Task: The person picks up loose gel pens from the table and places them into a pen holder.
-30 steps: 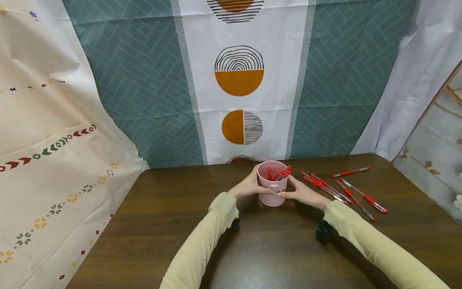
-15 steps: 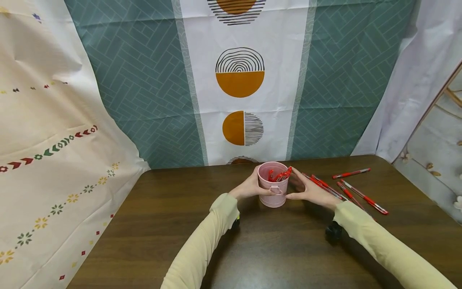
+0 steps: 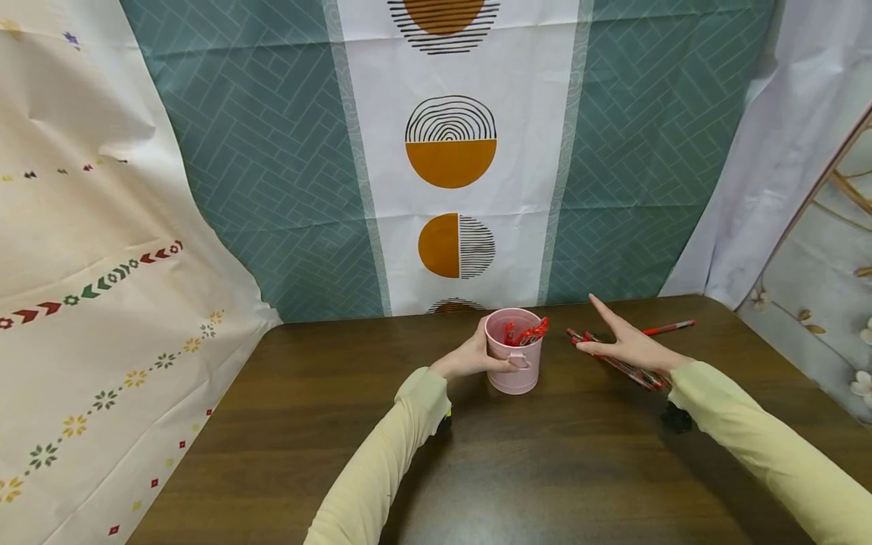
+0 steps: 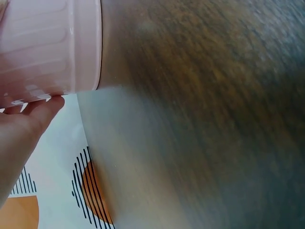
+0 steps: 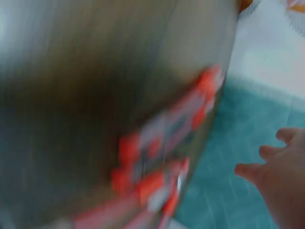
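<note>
The pink bucket [image 3: 512,376] stands upright on the brown tabletop [image 3: 511,469], with red-wrapped items [image 3: 533,333] inside it, some leaning against its right rim and poking above it. The left hand [image 3: 473,359] grips the bucket from its left side, thumb across the front beside the small handle, the other fingers mostly hidden behind. The right hand [image 3: 632,348] is apart from the bucket, to its right, fingers extended and thumb spread away, holding nothing. Partly hidden by that hand, several red pens [image 3: 623,369] lie in a loose bunch to the right of the bucket; another red pen [image 3: 671,328] lies farther to the bucket's right. In the right wrist view the pens are blurred. Behind the bucket hangs a teal-and-white cloth [image 3: 463,83] with orange half-circles; well to its left drapes a cream patterned cloth [image 3: 102,227].
</note>
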The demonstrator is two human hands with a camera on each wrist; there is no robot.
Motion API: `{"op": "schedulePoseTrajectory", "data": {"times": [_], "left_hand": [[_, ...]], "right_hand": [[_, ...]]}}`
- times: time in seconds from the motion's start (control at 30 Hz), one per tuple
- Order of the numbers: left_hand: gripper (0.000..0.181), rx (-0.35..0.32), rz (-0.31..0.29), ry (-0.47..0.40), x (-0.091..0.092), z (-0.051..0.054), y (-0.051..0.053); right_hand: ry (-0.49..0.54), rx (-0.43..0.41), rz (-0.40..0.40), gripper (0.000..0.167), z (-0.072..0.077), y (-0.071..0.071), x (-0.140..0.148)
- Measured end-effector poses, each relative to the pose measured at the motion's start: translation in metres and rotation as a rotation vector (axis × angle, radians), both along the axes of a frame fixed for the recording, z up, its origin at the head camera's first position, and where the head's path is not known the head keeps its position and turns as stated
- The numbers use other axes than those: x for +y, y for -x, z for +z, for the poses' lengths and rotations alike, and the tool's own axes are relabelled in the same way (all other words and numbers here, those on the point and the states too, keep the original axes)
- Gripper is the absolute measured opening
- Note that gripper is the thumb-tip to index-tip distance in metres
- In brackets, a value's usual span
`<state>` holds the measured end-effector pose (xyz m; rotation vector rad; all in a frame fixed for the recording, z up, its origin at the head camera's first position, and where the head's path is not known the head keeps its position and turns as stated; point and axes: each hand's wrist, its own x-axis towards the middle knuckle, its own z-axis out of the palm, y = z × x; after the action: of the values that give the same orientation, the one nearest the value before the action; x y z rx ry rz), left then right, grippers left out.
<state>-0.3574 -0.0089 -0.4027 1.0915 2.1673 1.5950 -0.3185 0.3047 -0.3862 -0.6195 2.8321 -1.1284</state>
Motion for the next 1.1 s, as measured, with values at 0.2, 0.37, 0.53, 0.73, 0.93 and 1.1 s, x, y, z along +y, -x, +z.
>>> {"op": "schedulePoseTrajectory", "data": {"times": [0.2,0.37,0.53,0.73,0.93,1.1], "left_hand": [[0.087,0.018,-0.007,0.005,0.0,-0.001,-0.001],[0.088,0.003,0.005,0.035,0.0,-0.001,-0.001],[0.088,-0.021,0.002,0.046,0.0,0.0,-0.001],[0.088,-0.025,-0.005,0.057,-0.001,0.002,-0.002],[0.088,-0.022,-0.015,0.053,-0.002,0.005,-0.004],[0.088,-0.028,-0.045,0.016,-0.004,0.018,-0.014]], "right_hand": [[-0.218,0.089,-0.042,0.085,0.009,0.006,0.041],[-0.412,0.155,-0.048,0.075,0.009,0.009,0.07],[-0.575,0.274,-0.002,0.065,0.001,0.013,0.092],[-0.644,0.4,0.106,0.06,-0.01,0.017,0.106],[-0.639,0.484,0.224,0.062,-0.021,0.027,0.107],[-0.683,0.413,0.174,0.058,-0.025,0.029,0.107]]}}
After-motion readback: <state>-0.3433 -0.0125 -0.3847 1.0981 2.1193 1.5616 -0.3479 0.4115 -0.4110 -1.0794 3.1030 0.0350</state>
